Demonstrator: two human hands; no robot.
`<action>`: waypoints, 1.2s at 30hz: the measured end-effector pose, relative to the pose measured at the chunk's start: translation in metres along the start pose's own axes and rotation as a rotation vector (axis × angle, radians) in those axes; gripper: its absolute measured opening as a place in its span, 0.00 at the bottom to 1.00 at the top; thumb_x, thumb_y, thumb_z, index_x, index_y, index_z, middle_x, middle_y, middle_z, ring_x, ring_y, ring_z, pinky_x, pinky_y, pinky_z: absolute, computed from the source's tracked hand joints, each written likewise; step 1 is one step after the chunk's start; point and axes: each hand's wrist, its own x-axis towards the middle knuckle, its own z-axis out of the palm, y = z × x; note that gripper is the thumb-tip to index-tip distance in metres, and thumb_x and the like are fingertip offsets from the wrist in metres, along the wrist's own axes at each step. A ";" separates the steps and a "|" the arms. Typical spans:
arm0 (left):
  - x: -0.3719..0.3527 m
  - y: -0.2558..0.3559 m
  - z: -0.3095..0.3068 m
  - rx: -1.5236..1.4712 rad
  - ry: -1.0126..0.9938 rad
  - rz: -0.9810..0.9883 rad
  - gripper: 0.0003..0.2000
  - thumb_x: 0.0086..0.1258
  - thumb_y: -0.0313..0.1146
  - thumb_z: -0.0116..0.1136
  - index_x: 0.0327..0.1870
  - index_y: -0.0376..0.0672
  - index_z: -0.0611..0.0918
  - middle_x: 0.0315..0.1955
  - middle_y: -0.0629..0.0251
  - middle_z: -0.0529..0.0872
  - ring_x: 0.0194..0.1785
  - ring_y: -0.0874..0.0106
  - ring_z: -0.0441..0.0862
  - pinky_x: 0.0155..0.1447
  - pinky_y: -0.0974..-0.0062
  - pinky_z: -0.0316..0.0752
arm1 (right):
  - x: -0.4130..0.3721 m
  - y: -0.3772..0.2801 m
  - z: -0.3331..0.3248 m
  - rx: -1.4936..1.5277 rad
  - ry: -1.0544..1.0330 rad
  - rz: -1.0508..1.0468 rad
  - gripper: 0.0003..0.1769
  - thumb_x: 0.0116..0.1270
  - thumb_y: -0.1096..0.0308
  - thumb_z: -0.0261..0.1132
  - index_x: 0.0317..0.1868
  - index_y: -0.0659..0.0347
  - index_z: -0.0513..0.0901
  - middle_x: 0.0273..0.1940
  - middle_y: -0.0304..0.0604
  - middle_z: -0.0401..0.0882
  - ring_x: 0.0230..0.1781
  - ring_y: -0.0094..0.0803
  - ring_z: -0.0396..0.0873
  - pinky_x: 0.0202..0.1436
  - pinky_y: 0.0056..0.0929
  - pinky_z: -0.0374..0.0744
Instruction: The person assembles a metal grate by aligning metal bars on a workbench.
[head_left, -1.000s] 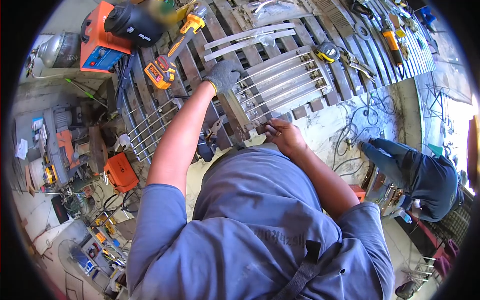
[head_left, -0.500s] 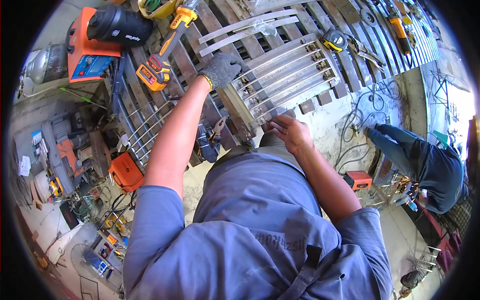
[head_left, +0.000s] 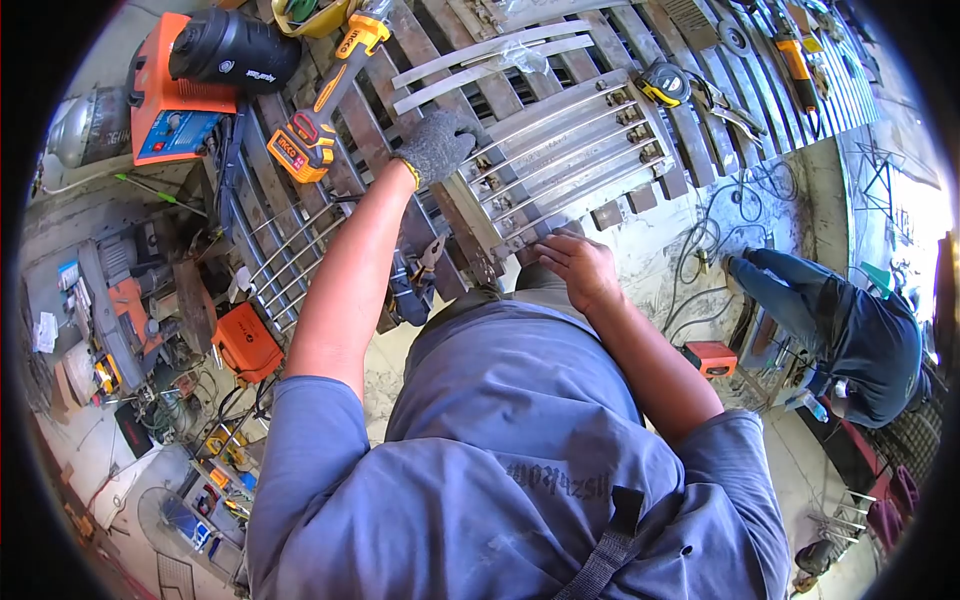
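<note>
A flat metal frame with several thin parallel rods [head_left: 570, 155] lies on the slatted metal workbench in front of me. My left hand [head_left: 440, 148], in a dark grey knit glove, is closed at the frame's far left corner, its fingers bent over the edge. My bare right hand [head_left: 580, 268] is at the near edge, fingers together and curled against the frame's near left corner; its thumb is hidden. To the left of my gloved hand lies a yellow and grey cordless angle grinder [head_left: 330, 95]. Two curved metal strips [head_left: 490, 62] rest beyond the frame.
A tape measure [head_left: 665, 84] and locking pliers [head_left: 730, 112] lie right of the frame. An orange welding machine [head_left: 165, 95] with a black bottle [head_left: 235, 52] stands at far left. Pliers [head_left: 430, 255] hang near my waist. A co-worker [head_left: 860, 330] bends over at the right.
The view has shifted very slightly. Both my hands keep their places on the frame. Sparks beside the co-worker at the right have stopped showing.
</note>
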 end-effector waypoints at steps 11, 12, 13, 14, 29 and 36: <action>-0.001 -0.001 0.009 -0.037 0.124 0.076 0.12 0.69 0.30 0.57 0.41 0.39 0.93 0.44 0.50 0.94 0.51 0.53 0.91 0.63 0.57 0.84 | -0.011 0.002 0.015 -0.210 -0.012 -0.136 0.32 0.63 0.78 0.73 0.65 0.88 0.79 0.46 0.56 0.91 0.45 0.33 0.90 0.53 0.28 0.86; 0.000 -0.001 0.009 -0.032 0.123 0.066 0.12 0.69 0.30 0.57 0.41 0.39 0.93 0.44 0.50 0.94 0.51 0.53 0.91 0.63 0.58 0.84 | -0.010 0.001 0.015 -0.208 0.000 -0.126 0.34 0.62 0.77 0.74 0.66 0.89 0.78 0.45 0.56 0.91 0.44 0.33 0.89 0.54 0.27 0.86; -0.001 0.000 0.009 -0.041 0.124 0.070 0.12 0.69 0.30 0.57 0.41 0.39 0.93 0.44 0.50 0.94 0.51 0.53 0.91 0.63 0.57 0.84 | -0.009 0.002 0.014 -0.228 -0.002 -0.133 0.33 0.62 0.76 0.74 0.66 0.88 0.79 0.44 0.55 0.92 0.44 0.33 0.89 0.53 0.28 0.85; -0.002 0.001 0.009 -0.051 0.125 0.074 0.12 0.69 0.30 0.57 0.41 0.39 0.93 0.44 0.50 0.94 0.51 0.53 0.91 0.62 0.57 0.84 | -0.007 0.004 0.012 -0.248 -0.004 -0.140 0.33 0.61 0.76 0.74 0.66 0.86 0.80 0.43 0.54 0.92 0.44 0.33 0.89 0.52 0.28 0.85; 0.001 -0.004 0.015 0.062 0.174 0.121 0.12 0.69 0.32 0.55 0.38 0.38 0.91 0.40 0.46 0.93 0.47 0.48 0.90 0.59 0.53 0.84 | 0.004 0.017 0.006 -0.499 -0.017 -0.210 0.29 0.64 0.80 0.69 0.66 0.82 0.82 0.51 0.57 0.93 0.50 0.37 0.91 0.61 0.31 0.84; 0.005 -0.005 0.016 0.200 0.068 0.038 0.10 0.73 0.32 0.57 0.44 0.38 0.89 0.47 0.48 0.91 0.56 0.50 0.86 0.66 0.55 0.80 | -0.002 0.011 0.009 -0.569 -0.039 -0.219 0.31 0.66 0.82 0.65 0.70 0.85 0.77 0.54 0.60 0.92 0.55 0.39 0.92 0.66 0.32 0.84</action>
